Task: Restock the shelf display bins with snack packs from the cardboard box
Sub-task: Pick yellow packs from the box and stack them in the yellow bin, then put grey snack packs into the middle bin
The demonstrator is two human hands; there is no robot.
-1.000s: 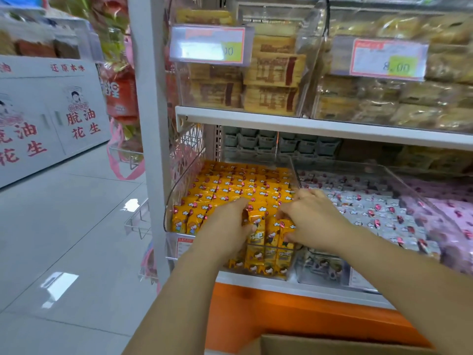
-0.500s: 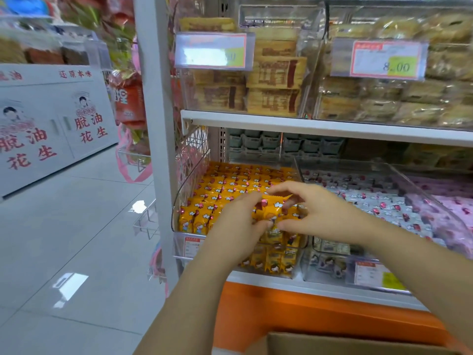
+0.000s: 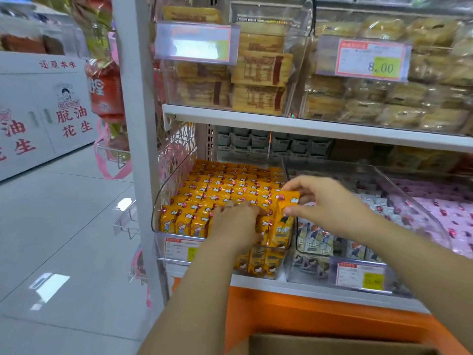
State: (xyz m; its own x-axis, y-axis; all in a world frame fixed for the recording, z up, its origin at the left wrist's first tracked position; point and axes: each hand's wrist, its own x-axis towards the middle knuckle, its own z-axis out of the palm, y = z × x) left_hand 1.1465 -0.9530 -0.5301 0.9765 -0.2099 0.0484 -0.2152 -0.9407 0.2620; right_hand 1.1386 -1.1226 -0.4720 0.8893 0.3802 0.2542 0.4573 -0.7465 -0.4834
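Observation:
A clear plastic bin on the lower shelf is packed with rows of orange snack packs. My right hand pinches the top of one upright orange pack at the bin's front right corner. My left hand lies palm down on the front rows of packs, fingers bent over them. The top edge of the cardboard box shows at the bottom of the view, below my arms.
To the right stand a clear bin of grey-white packs and a bin of pink packs. The upper shelf carries bins of brown pastries with price tags. A white upright post borders the shelf; the tiled aisle floor lies left.
My right hand has lifted and moved right, now holding one orange pack upright at the bin's front right. My left hand stays on the front rows. The view has come closer.

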